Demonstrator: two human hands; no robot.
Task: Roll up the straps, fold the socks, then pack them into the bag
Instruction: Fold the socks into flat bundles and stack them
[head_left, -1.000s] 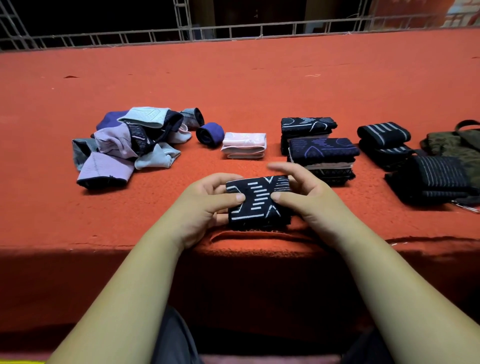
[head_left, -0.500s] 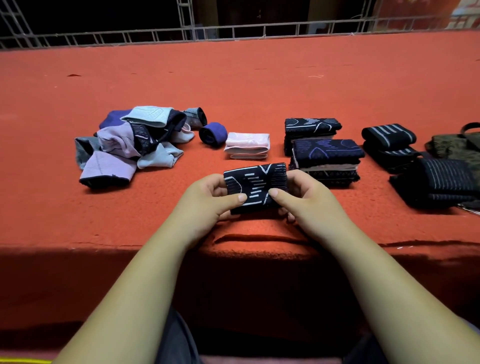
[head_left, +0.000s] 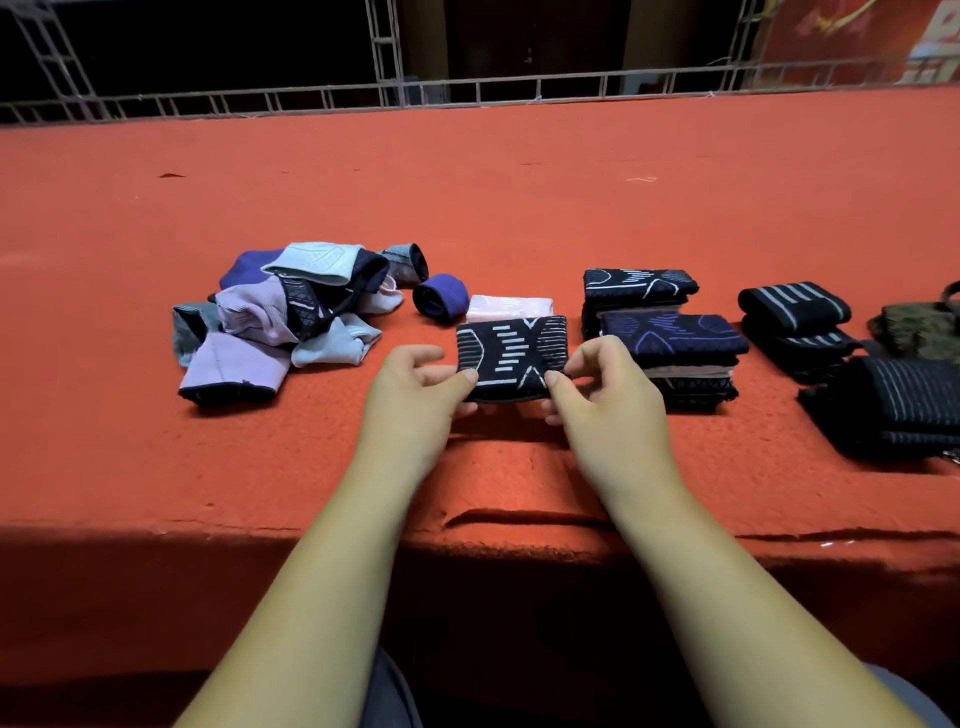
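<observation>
— So, what are the hands doing?

— Both hold one thing. The left hand (head_left: 415, 395) pinches the near left corner of a folded sock (head_left: 511, 356), thumb on top and fingers curled beneath. The right hand (head_left: 608, 400) pinches the near right corner the same way.

— Which sock is it?

— Black with a pale pattern of lines, folded into a flat rectangle. It is raised a little off the red surface (head_left: 519, 208), tilted towards the camera, with a shadow under it.

— What lies just around it?

— Just behind it is a pink folded sock (head_left: 509, 307), partly covered from this view. Beside that, to the left, sits a small blue roll (head_left: 440, 297). To the right, near the right hand, is a stack of folded dark socks (head_left: 675, 353), with a second dark stack (head_left: 636, 286) behind it.

— And farther out?

— Off to the left is a heap of loose socks (head_left: 291, 317) in lilac, pale blue, grey and black. Far right lie the rolled straps (head_left: 795, 306), black with grey stripes, and a bigger striped bundle (head_left: 893, 405) nearer the edge. The olive bag (head_left: 919, 327) lies behind them, cut off by the frame.

— Beyond the surface?

— A metal railing (head_left: 384, 88) along the far edge, with darkness behind it.
</observation>
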